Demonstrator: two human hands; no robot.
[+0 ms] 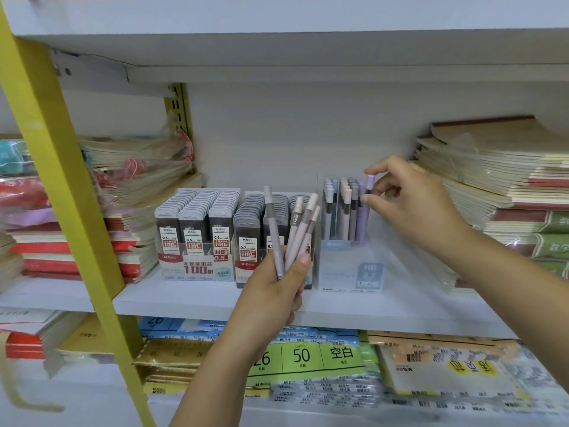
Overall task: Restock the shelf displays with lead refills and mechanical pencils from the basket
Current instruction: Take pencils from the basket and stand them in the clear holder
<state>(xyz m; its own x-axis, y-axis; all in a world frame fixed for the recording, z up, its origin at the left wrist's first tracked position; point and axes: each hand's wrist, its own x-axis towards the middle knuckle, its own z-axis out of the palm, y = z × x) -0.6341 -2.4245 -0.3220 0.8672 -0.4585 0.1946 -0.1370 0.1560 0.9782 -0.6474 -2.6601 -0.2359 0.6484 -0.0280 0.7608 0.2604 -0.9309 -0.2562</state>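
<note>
My left hand [278, 285] is shut on a fan of several pale mechanical pencils [294, 229], held upright in front of the lead refill boxes. My right hand [400, 201] pinches the top of a purple mechanical pencil [366, 208] standing at the right end of the clear pencil display box [351, 266]. That box holds several upright blue, grey and purple pencils. To its left stand two display boxes of lead refills: one marked 0.5 [197, 235] and one marked 0.7 [249, 238], both packed with cases. The basket is out of view.
The white shelf board [184, 300] carries notebook stacks at the left [132, 192] and at the right [498, 186]. A yellow upright [61, 192] slants across the left. The shelf below holds paper packs [308, 355]. Another shelf board hangs overhead.
</note>
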